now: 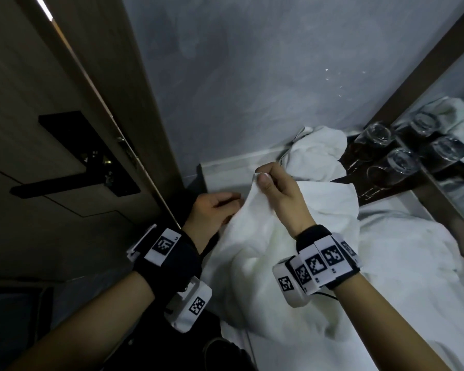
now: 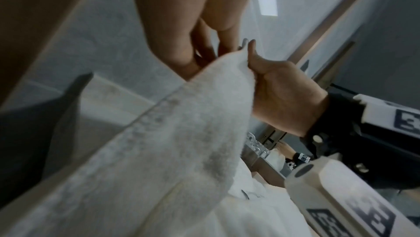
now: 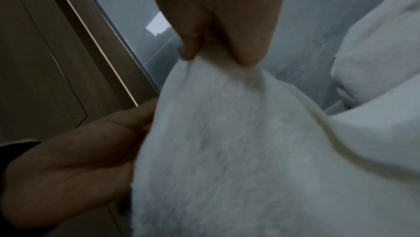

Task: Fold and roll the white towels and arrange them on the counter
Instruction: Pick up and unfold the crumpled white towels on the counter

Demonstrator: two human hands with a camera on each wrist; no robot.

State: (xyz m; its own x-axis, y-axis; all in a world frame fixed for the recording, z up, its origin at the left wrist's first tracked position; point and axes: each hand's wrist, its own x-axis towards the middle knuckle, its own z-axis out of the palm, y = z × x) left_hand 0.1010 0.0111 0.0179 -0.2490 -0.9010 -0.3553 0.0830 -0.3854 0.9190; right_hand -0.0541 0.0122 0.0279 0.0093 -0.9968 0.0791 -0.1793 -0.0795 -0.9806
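Note:
My right hand (image 1: 263, 178) pinches one corner of a white towel (image 1: 263, 250) between thumb and forefinger and holds it up above the counter (image 1: 225, 180). The cloth hangs down in loose folds to the counter's near edge. My left hand (image 1: 217, 207) is just left of it, fingers straight and slipped behind the towel's left edge. In the right wrist view the pinching right hand (image 3: 216, 56) sits at the top of the towel (image 3: 250, 151), with the left hand (image 3: 79, 151) flat beside it. The left wrist view shows the hemmed towel (image 2: 170, 142) edge.
A crumpled white towel (image 1: 314, 151) lies at the back against the grey wall, and more white cloth (image 1: 402, 263) covers the counter to the right. Upturned glasses (image 1: 399, 162) stand on a dark tray by the mirror (image 1: 461, 183). A wooden door with a black handle (image 1: 73, 180) is close on the left.

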